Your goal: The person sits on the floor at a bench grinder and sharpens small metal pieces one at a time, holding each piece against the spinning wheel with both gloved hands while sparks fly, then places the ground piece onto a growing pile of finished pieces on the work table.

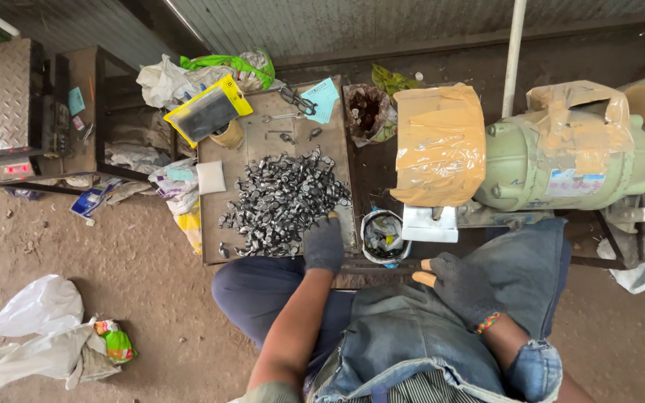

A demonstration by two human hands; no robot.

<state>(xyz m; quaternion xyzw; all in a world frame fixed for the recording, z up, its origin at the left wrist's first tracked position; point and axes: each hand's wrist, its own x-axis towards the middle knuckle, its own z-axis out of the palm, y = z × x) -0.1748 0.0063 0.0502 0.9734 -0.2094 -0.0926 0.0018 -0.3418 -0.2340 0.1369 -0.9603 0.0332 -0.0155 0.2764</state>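
Lying on the dirt floor (151,283) at far left are white plastic bags (31,336), well apart from the seated person. Next comes the bench (263,149), a flat metal plate whose middle carries a heap of small grey metal parts (281,201); a yellow-edged pouch (207,112) sits at its far left corner, and loose tools (293,104) and a blue paper (324,97) lie along its far edge. The left hand (324,242), in a dark glove, rests at the bench's near right corner, fingers curled down onto the edge of the heap; whether it grips a part I cannot tell. The near left part of the bench is bare plate. Just right of that corner stands a small round tin (384,235) with dark contents. The right hand (460,287), also gloved with orange fingertips, lies loosely open on the denim-covered lap (412,328), holding nothing, near the tin. Beyond it, a pale green motor (554,164) wrapped partly in brown tape fills the right side, leaving little room there.
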